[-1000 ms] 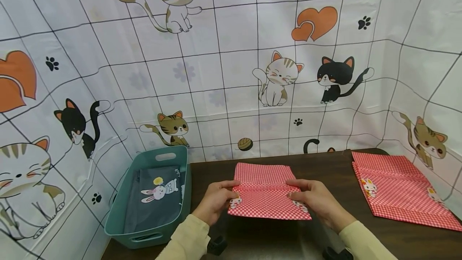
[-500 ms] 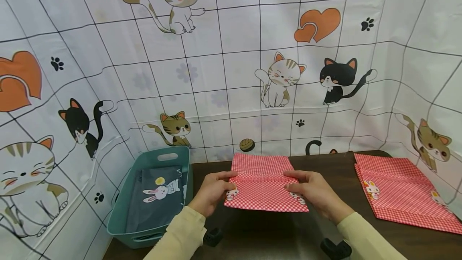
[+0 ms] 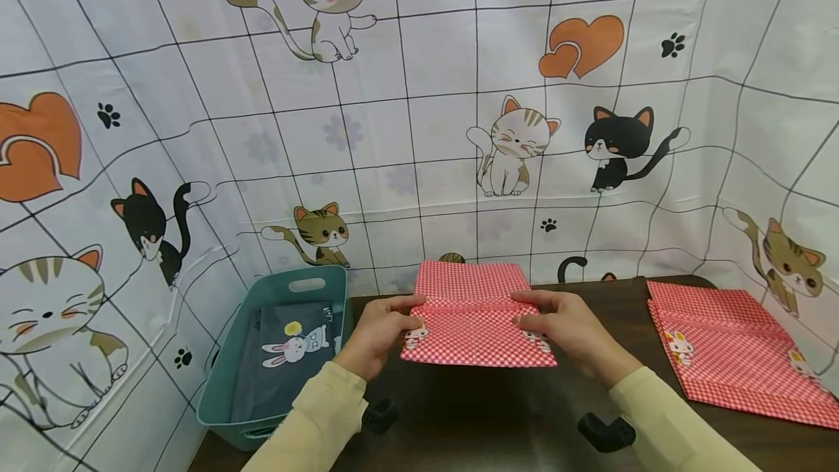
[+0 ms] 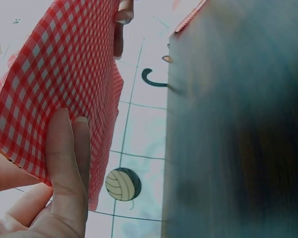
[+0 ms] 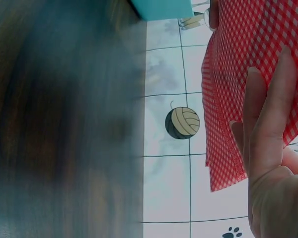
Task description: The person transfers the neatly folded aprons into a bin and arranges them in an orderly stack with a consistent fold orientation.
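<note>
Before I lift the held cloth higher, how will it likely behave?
The held cloth probably bends easily, being creased across. Pinched by left hand and right hand, it spans nearly flat, so it may sag little. Its thin edge suggests little weight.

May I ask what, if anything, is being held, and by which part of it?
A red-and-white gingham cloth, held by opposite side edges: left grip on its left edge, right grip on its right.
</note>
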Demonstrator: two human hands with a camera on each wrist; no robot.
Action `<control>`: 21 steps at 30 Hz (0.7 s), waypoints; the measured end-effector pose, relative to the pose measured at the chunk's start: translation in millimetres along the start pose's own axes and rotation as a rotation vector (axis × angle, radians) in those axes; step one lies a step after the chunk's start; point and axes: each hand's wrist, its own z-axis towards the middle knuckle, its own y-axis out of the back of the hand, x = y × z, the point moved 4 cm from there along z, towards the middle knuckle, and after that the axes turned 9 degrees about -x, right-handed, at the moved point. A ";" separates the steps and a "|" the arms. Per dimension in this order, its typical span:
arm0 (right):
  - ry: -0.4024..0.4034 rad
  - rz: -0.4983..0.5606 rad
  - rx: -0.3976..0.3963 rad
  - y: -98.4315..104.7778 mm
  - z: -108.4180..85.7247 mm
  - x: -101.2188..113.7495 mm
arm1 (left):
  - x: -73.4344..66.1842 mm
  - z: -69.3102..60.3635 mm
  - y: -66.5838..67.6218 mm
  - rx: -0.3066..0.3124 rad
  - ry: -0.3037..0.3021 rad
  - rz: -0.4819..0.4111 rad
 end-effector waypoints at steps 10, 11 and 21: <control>-0.003 0.027 0.014 -4.7 2.5 3.2 | -2.7 0.2 5.2 -0.005 0.005 0.000; -0.003 0.029 0.015 -5.7 2.9 3.5 | -2.6 0.2 6.1 -0.006 0.008 -0.001; 0.001 0.002 0.015 -19.5 7.4 6.4 | 1.2 0.9 17.7 -0.040 0.040 -0.002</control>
